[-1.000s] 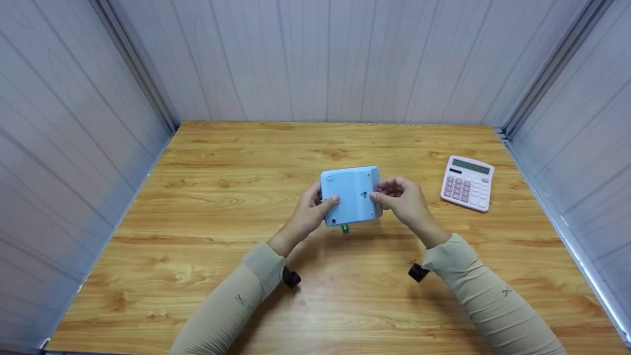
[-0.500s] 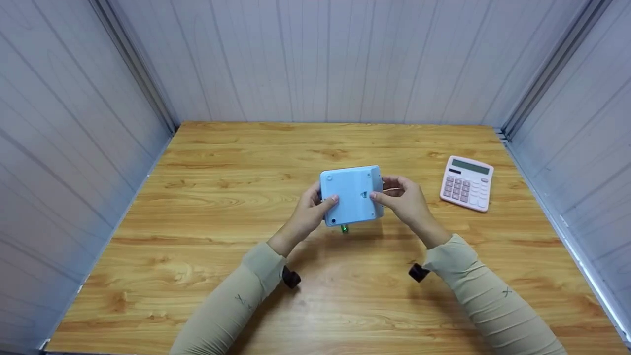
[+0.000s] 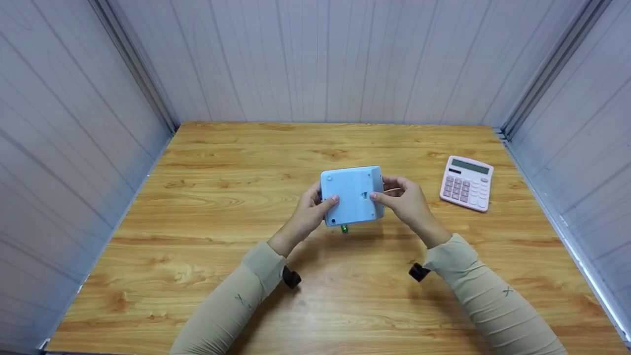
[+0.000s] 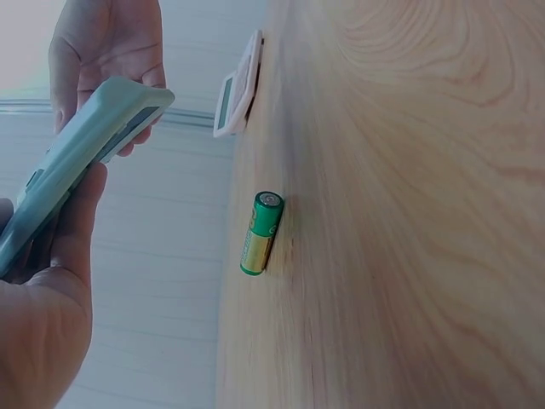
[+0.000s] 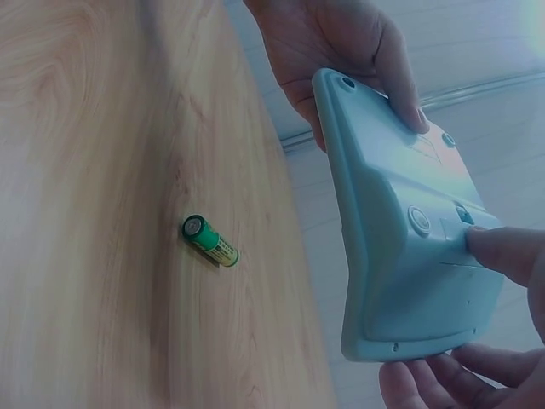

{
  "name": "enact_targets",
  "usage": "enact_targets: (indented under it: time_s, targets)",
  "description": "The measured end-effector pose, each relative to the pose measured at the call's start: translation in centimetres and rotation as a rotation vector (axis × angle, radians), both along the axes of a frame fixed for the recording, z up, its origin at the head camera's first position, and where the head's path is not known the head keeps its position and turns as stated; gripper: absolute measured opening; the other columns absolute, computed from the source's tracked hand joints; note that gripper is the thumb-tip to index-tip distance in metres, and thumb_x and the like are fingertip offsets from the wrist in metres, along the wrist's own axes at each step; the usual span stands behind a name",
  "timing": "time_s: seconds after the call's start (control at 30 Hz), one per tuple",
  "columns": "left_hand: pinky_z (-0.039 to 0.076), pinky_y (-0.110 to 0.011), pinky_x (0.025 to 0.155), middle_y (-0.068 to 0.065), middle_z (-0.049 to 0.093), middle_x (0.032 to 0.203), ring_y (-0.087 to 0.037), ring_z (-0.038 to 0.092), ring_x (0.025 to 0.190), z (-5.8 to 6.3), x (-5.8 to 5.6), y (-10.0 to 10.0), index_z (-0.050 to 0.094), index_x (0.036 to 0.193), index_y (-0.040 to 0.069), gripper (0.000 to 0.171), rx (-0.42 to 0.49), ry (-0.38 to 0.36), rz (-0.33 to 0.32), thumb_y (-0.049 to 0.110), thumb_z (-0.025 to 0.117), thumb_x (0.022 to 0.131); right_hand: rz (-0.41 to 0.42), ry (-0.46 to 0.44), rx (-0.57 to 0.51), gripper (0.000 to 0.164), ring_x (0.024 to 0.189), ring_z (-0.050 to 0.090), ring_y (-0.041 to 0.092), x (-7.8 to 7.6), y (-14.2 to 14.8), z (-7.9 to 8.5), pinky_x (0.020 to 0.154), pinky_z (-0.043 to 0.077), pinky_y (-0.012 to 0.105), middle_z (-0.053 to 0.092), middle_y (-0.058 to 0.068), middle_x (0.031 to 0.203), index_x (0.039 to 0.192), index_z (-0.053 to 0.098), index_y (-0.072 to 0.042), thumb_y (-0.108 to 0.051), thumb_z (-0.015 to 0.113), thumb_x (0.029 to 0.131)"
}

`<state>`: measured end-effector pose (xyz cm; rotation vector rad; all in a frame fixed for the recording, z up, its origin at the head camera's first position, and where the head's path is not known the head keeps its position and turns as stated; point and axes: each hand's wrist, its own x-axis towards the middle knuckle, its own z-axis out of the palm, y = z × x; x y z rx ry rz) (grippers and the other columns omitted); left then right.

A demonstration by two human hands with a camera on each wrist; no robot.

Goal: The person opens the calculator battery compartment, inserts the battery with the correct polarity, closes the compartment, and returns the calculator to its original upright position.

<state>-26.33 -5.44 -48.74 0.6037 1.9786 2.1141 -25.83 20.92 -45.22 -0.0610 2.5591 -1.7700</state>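
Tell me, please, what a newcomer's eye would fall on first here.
Probably the blue device, held above the wooden table in the fingers of the left hand and right hand, its back showing in the head view. Next, perhaps, the pink calculator face up on the table's right side, then the green battery lying on the table near the middle.

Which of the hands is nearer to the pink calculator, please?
Right. The right hand is left of the pink calculator, apart from it; the left hand is farther left, across the blue device.
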Motion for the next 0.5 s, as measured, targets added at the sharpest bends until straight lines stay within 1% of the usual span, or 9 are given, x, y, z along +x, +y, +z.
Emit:
enact_targets:
  time_s: [0.17,0.3,0.4,0.5]
  targets:
    - [0.062,-0.054,0.104,-0.025,0.064,0.147,-0.037,0.068,0.133,0.09,0.06,0.02,0.046,0.159,0.002,0.049,-0.003,0.002,-0.006,0.013,0.057,0.113,-0.003,0.014,0.006,0.058,0.107,0.065,0.023,0.00,0.03,0.05,0.089,0.056,0.023,0.067,0.022,0.129,0.143,0.064,0.004,-0.021,0.085,0.096]
    - [0.062,-0.054,0.104,-0.026,0.064,0.146,-0.037,0.068,0.133,0.12,0.06,0.05,0.046,0.158,0.001,0.048,-0.005,0.000,-0.005,0.012,0.057,0.112,-0.006,0.025,0.013,0.058,0.105,0.066,0.022,0.04,0.03,0.06,0.089,0.056,0.023,0.068,0.022,0.128,0.142,0.064,0.005,-0.019,0.086,0.095]
    - [0.063,-0.054,0.103,-0.026,0.065,0.144,-0.037,0.068,0.132,0.19,0.03,0.11,0.047,0.157,0.001,0.048,-0.020,0.022,0.009,0.012,0.058,0.112,0.003,0.019,0.018,0.059,0.108,0.066,0.024,-0.01,0.10,0.00,0.091,0.057,0.025,0.067,0.022,0.131,0.144,0.062,0.004,-0.020,0.085,0.096]
    - [0.063,-0.055,0.102,-0.026,0.065,0.142,-0.038,0.069,0.131,0.33,0.03,0.21,0.048,0.157,0.001,0.048,-0.042,0.056,0.022,0.010,0.059,0.111,0.017,0.010,0.018,0.061,0.115,0.066,0.029,-0.08,0.18,-0.09,0.097,0.058,0.032,0.065,0.023,0.136,0.148,0.060,0.004,-0.020,0.083,0.097]
